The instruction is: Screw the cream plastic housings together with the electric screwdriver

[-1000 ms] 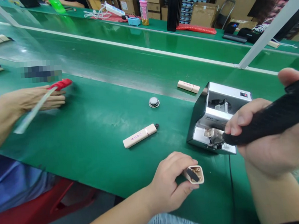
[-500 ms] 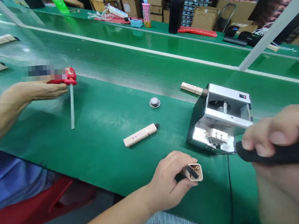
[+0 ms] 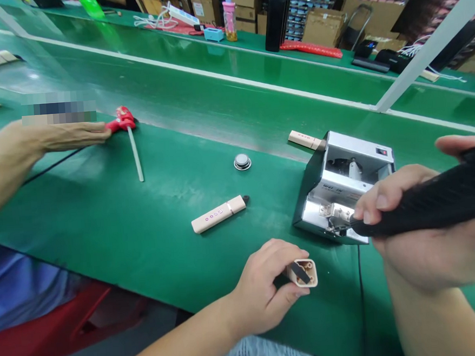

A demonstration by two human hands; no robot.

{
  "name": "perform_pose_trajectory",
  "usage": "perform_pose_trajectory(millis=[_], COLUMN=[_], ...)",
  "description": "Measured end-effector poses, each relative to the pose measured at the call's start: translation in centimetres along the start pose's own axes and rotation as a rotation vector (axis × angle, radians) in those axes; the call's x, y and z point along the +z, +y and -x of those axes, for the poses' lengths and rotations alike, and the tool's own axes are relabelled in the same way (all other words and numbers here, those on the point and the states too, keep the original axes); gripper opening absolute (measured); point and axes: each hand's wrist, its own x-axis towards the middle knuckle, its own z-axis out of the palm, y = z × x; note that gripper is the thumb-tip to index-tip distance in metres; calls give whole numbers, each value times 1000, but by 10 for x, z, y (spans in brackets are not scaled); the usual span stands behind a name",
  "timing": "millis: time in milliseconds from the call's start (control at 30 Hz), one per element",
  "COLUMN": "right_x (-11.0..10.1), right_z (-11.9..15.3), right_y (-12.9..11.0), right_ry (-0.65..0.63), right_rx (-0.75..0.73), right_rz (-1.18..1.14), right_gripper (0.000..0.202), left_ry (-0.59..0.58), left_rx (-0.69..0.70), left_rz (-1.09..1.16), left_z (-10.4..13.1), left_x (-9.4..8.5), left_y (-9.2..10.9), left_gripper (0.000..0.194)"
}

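Note:
Between the thumb and fingers of my left hand (image 3: pixel 271 287) is a hollow cream-coloured casing (image 3: pixel 310 273), its open end facing up and a black strip showing inside. My right hand (image 3: pixel 423 224) is wrapped round a black tool (image 3: pixel 438 199), perhaps an electric screwdriver. The tool's front end is at the lower part of a silver machine (image 3: pixel 361 142) with a black side; its tip is hard to make out there. A cream device (image 3: pixel 219 214) with small round marks lies on the green table beyond my left hand. Behind it sits a small round metal dish (image 3: pixel 242 162).
Another cream device (image 3: pixel 305 139) lies behind the machine. At the left, a co-worker's hand (image 3: pixel 67 136) is beside a red-handled tool (image 3: pixel 125 118) with a pale rod. A black cable (image 3: pixel 362 299) runs from the machine toward me. A white frame post (image 3: pixel 424 51) slants up at the right.
My right hand and the black tool have moved left, to the machine's front. My left hand still holds the casing. The co-worker's red tool has shifted right and tilted.

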Motion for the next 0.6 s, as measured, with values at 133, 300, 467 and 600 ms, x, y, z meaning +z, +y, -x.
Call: perform_pose_trajectory(millis=[133, 300, 467, 600], right_x=[-7, -2, 1, -15], right_z=[1, 2, 3, 2], right_y=[10, 5, -6, 7], right_ry=[-42, -33, 36, -60], right_rx=[-49, -56, 85, -64], right_rz=[15, -35, -10, -56], right_gripper=[65, 67, 65, 55], left_ry=[-1, 1, 8, 12], left_rx=[-7, -19, -16, -16], left_rz=[8, 0, 8, 14], left_z=[1, 1, 0, 0], left_x=[-1, 0, 1, 1], left_y=[0, 0, 0, 0], left_gripper=[39, 40, 40, 40])
